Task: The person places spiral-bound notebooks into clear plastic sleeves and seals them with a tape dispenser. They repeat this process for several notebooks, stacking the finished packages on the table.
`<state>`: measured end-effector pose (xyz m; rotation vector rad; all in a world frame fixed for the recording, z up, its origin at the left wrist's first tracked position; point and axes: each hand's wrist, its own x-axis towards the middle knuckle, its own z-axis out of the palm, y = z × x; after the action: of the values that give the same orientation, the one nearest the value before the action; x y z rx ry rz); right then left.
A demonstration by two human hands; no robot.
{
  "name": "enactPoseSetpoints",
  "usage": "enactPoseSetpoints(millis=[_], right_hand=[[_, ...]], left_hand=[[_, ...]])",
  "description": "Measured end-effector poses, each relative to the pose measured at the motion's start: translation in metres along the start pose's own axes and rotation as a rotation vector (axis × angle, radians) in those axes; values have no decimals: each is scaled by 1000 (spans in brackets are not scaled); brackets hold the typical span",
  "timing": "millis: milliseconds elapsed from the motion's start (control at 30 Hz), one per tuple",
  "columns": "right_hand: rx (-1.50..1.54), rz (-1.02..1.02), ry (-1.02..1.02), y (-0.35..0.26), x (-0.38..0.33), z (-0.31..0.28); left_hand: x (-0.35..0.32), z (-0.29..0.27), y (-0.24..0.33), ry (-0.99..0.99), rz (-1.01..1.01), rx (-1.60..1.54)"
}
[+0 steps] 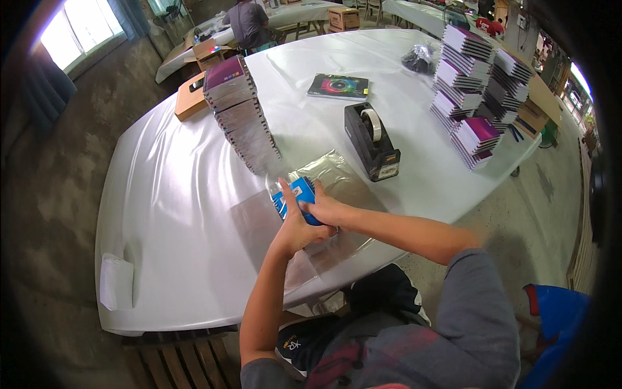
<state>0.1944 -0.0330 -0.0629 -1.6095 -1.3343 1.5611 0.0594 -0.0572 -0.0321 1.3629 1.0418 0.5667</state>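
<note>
We see both hands meeting just below center of the frame, on a small blue-and-white box [297, 198] that sits on a sheet of clear plastic wrap [337, 175] spread over the white table [168, 194]. Left hand [293, 228] comes up from the lower edge, thumb raised along the box's left side, palm under/behind it, so it's grasping the box. Right hand [324, 209] comes in from the lower right, fingers curled over the box's top & right side, also gripping it. Box is tilted, its lower part hidden by the hands; we can't tell if it rests on the wrap or is lifted a bit.

Just above & left of the hands, a tall leaning stack of flat cases [241, 113] w/ a purple cover on top. Right of center, near the wrap's far edge, a black tape dispenser [371, 141] w/ a roll of clear tape. Above it, in the upper middle, a single flat case w/ a colorful round print [337, 85] lies alone. Upper right: several stacks of white-and-purple booklets or cases [473, 91], fanned & stepped. A dark crumpled plastic bag [420, 58] just left of them. Upper left of the table edge, a brown cardboard box [190, 97]. Far top, another person in a grey shirt [249, 24] sits at a separate table, well apart. Lower left, a white folded piece [116, 280] hangs at the table edge.
</note>
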Motion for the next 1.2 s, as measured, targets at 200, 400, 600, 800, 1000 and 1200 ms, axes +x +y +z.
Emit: enactPoseSetpoints(millis=[200,400,600,800,1000,1200], right_hand=[[-390,-72,92,22,23,6],[-332,-211,44,28,12,3],[-243,-245,50,38,21,-1],[-265,-242,129,27,4,-6],[-1106,-43,559,68,-74,-34],[-918,-384,725,129,-53,-7]], left_hand=[[1,5,1,-3,81,-56],[-11,-13,-13,161,179,-17],[-19,-25,-22,254,369,794],[-16,-25,-19,220,281,1009],[-17,-21,-8,200,223,1005],[-11,-24,-19,203,238,1038]])
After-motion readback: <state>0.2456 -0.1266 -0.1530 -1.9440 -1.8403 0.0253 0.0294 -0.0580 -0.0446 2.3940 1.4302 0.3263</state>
